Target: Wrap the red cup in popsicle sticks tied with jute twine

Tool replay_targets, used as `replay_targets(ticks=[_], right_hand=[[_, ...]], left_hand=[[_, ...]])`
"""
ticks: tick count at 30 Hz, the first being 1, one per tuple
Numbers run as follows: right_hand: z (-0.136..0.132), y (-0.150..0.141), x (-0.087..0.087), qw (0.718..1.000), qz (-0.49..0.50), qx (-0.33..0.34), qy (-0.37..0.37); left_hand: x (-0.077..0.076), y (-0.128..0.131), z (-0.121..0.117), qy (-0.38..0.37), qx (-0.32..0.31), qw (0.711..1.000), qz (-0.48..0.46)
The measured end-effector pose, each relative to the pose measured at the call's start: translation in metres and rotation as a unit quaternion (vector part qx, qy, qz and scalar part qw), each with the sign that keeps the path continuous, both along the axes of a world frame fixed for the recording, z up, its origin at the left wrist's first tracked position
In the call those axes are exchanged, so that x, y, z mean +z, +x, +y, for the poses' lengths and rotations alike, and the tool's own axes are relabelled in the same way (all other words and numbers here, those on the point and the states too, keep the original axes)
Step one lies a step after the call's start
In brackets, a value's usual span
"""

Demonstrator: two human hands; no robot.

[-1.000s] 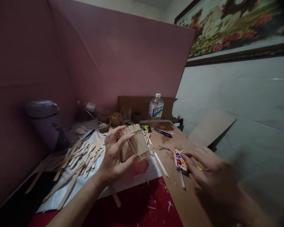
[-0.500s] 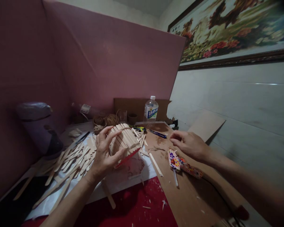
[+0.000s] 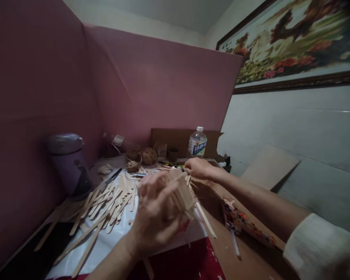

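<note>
My left hand (image 3: 156, 212) is wrapped round a small structure of wooden craft sticks (image 3: 182, 194), held above the white sheet (image 3: 111, 239); the hand is blurred by motion. My right hand (image 3: 198, 168) reaches forward past the structure to the far part of the brown board (image 3: 218, 233), fingers curled over loose sticks and tools there. What it grips, if anything, I cannot make out. A patterned tool (image 3: 236, 219) lies on the board under my right forearm.
A heap of loose wooden sticks (image 3: 105, 202) covers the left side. A purple jug (image 3: 68, 163) stands at the left, twine balls (image 3: 144, 155) and a water bottle (image 3: 197, 142) at the back. Pink boards wall in the left and back.
My right hand left the patterned tool and moved forward to the back of the board. My left hand turned the stick structure and lifted it nearer to me.
</note>
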State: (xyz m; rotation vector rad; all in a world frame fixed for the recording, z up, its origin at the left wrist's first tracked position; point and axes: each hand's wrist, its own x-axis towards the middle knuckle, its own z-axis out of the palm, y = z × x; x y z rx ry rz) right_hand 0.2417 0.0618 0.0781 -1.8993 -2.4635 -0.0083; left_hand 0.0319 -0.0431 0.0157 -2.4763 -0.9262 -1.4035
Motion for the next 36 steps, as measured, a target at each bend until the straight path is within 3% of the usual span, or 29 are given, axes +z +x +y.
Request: replay_targets(ticks=[6,15,21,26,31,36], right_hand=[[0.011,-0.011,-0.014,0.997,0.020,0.060,-0.050],[0.050,-0.029,-0.034,0.976,0.114,0.162,-0.086],[0.072,-0.049,-0.053,0.960,0.146,0.215,-0.106],[0.087,-0.054,-0.065,0.948,0.185,0.226,-0.128],[0.102,-0.049,-0.057,0.930,0.262,0.204,-0.157],[0.089,-0.028,-0.028,0.919,0.353,0.118,-0.131]], left_hand=[[-0.007,0.023,-0.022,0.099,-0.021,0.993,0.060],[-0.017,0.026,-0.025,0.144,-0.008,0.986,0.080],[-0.015,0.021,-0.015,0.087,0.020,0.996,-0.023],[-0.009,0.008,-0.005,0.016,0.034,0.998,-0.047],[-0.006,0.003,0.002,-0.030,0.084,0.994,-0.063],[-0.008,-0.001,0.012,-0.064,0.130,0.983,-0.114]])
